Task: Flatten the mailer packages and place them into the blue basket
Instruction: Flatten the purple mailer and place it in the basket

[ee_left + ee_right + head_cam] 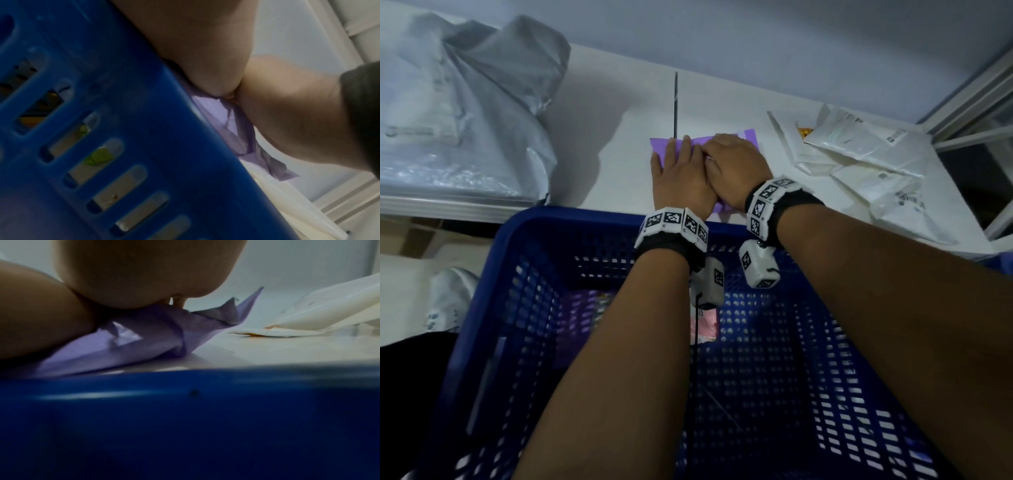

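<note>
The purple mailer (751,137) lies on the white table (619,144) directly under both your palms, its long axis running away from you, its near end just beside the far rim of the blue basket (524,222). Your left hand (681,174) lies flat on it with fingers straight and spread; your right hand (736,164) overlaps the left, pressing down too, though whether its fingers are straight or bent you cannot tell from here. Neither hand grips the mailer. The right wrist view shows its right edge creased and one corner standing up off the table, so the pressing looks unfinished.

The basket sits between you and the mailer, so the coming move is a short pull toward you over that rim; both hands are equally near, and you will need to pinch an edge first. The rim is the only thing in the way.

Inside the basket a pink packet (703,327) shows under your wrists. To the right, well apart, a loose pile of white mailers (866,154) waits. Far left, a large grey plastic bag (465,113) stands on the table.
</note>
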